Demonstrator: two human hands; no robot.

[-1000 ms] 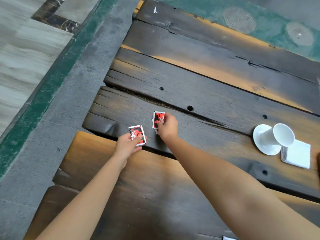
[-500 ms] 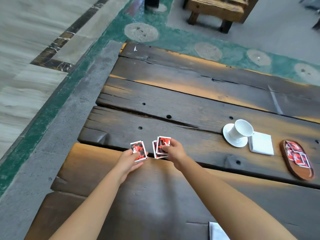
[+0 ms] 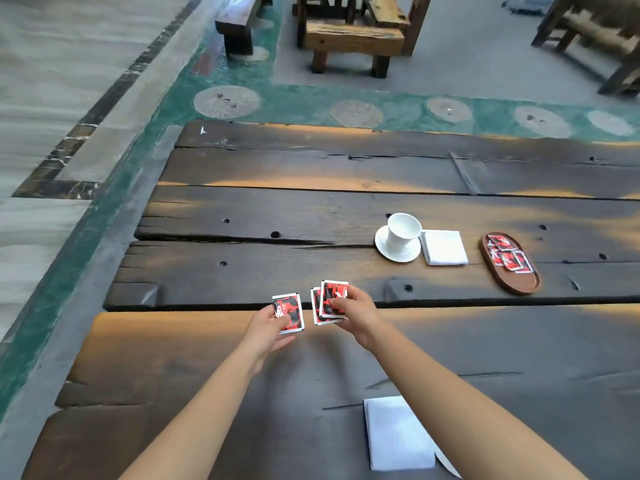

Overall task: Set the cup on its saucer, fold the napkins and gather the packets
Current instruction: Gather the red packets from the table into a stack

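Note:
My left hand (image 3: 268, 329) grips one red-and-black packet (image 3: 290, 311) above the dark wooden table (image 3: 242, 271). Close beside it, my right hand (image 3: 356, 311) holds a small stack of the same packets (image 3: 329, 299). Farther right, a white cup (image 3: 401, 230) stands on its white saucer (image 3: 382, 249), with a folded white napkin (image 3: 445, 247) touching the saucer's right side. An oval wooden tray (image 3: 519, 284) holds several more packets (image 3: 507, 256). A second folded napkin (image 3: 396, 434) lies near the front edge, partly under my right forearm.
The table's left edge borders a grey kerb and a green floor strip (image 3: 52, 306). Wooden benches and chairs (image 3: 353, 32) stand beyond the far edge. The planks have gaps and bolt holes.
My right hand lifted its packets off the table and drew them toward me, near the left hand. The view tilted up, bringing the tray, near napkin and benches into sight.

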